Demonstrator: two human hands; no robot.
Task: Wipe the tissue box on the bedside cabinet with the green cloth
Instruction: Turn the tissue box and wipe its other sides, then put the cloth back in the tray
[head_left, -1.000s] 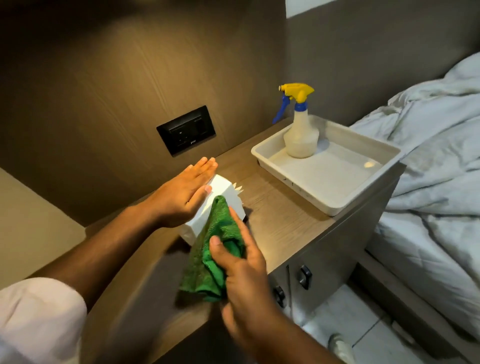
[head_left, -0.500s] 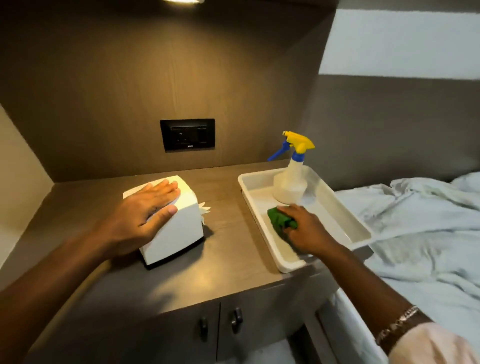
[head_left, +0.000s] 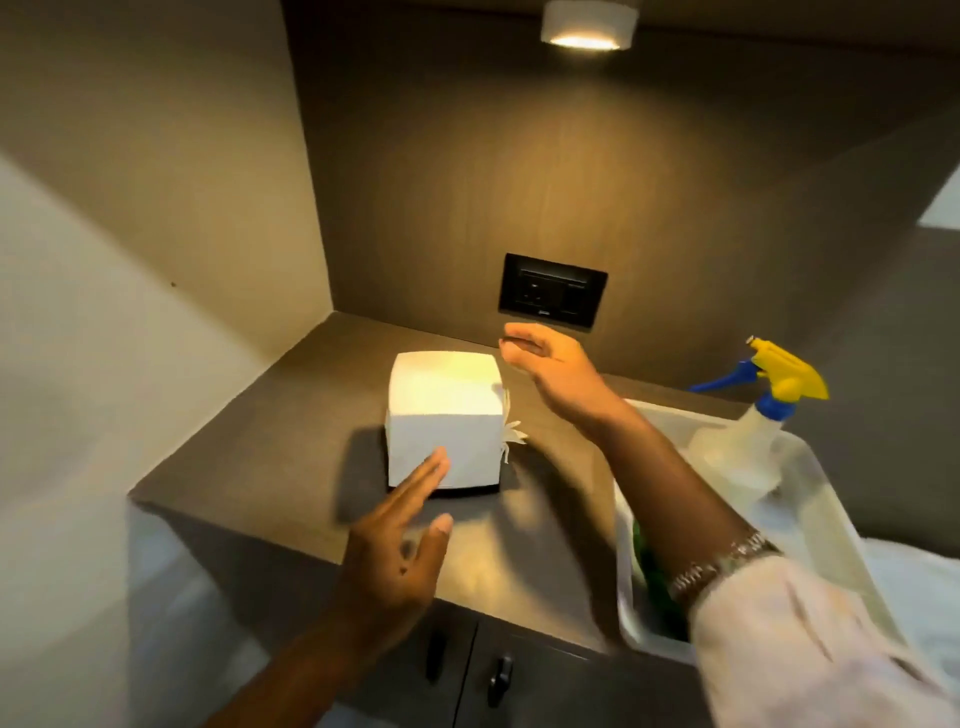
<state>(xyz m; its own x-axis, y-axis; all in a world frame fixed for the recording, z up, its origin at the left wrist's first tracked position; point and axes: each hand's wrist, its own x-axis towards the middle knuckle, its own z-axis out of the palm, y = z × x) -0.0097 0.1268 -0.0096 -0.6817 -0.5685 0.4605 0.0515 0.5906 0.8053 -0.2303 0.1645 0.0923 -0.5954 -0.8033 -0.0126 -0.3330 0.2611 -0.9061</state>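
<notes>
A: Head view first. What are the hands doing?

B: Both are empty with fingers spread, gripping nothing. The left hand (head_left: 397, 540) comes up from six o'clock, palm turned inward, fingers straight and pointing toward one o'clock. Its fingertips (head_left: 439, 457) overlap the box's near face, though whether they touch it I cannot tell. The right hand (head_left: 550, 364) reaches in from four o'clock, forearm crossing over the tray, palm facing left, fingers loosely curled and apart. It sits just off the box's far right corner, clear of it.

A: And the box?

B: The box (head_left: 441, 415) stands upright on the cabinet (head_left: 291, 441), near the middle of the top, at about eleven o'clock from the left hand. It is close to a cube, so no long axis stands out. Tissue (head_left: 511, 439) sticks out of its right side, toward three o'clock.

A: The cloth?

B: The cloth (head_left: 657, 582) lies in the tray (head_left: 626, 597) at four o'clock, mostly hidden under the right forearm. Only a green strip shows.

A: Anything else in the tray?

B: A spray bottle (head_left: 748, 441) stands at its far end, nozzle pointing toward nine o'clock.

A: Any writing?

B: None readable on the box or bottle. The socket (head_left: 551, 290) on the back wall has a small mark on its lower edge, too small to read.
</notes>
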